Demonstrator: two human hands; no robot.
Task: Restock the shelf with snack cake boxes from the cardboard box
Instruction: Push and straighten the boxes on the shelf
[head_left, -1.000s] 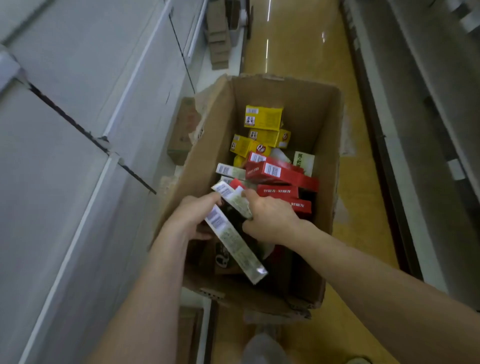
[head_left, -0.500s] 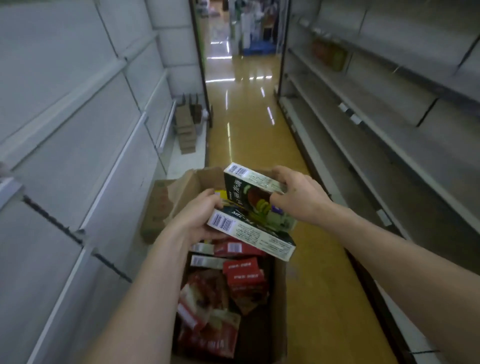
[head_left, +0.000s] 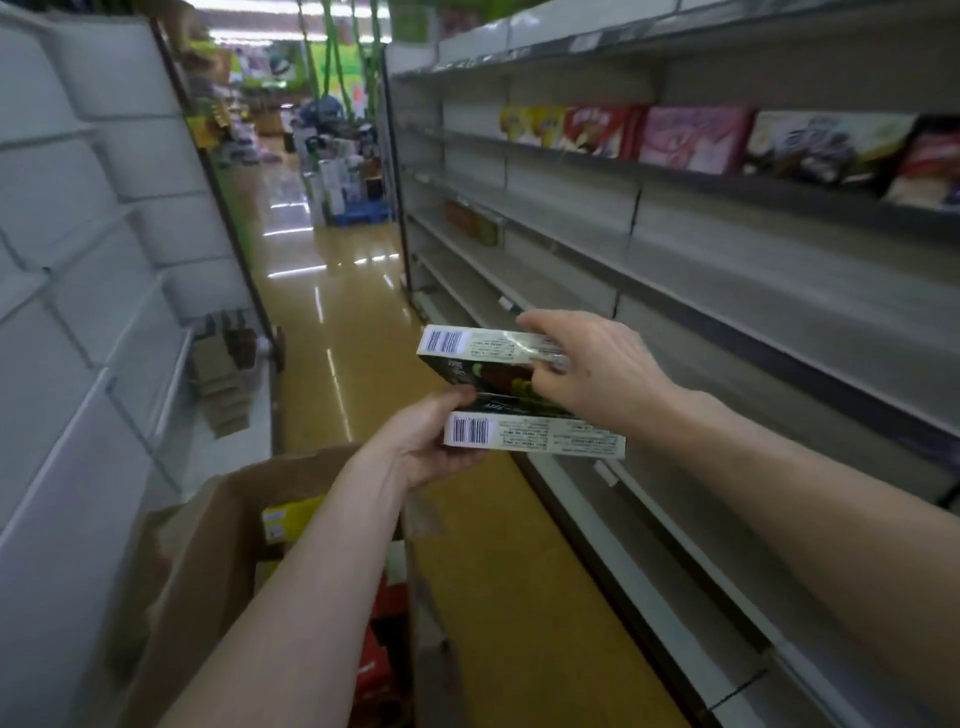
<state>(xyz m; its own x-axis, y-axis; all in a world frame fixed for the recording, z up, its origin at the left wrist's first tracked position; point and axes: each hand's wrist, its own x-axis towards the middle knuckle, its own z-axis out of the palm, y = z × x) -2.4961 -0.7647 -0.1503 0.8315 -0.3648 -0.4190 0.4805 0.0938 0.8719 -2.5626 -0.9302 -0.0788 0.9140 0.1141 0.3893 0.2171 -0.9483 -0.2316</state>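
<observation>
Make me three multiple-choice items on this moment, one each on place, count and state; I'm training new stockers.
1. Where is the cardboard box?
A. on the floor, lower left
B. on the right shelf
C. on the top shelf

2. How many snack boxes are held?
A. one
B. two
C. four

3. What is the left hand doing?
A. hanging idle
B. gripping the lower box
C. pressing the shelf

Key: 1 A, it sits low beside the left arm; 2 B, the right hand holds the upper box, the left the lower; 3 B, its fingers curl round that box's end.

One head-worn camera looks forward and down the aisle, close above both forearms.
</observation>
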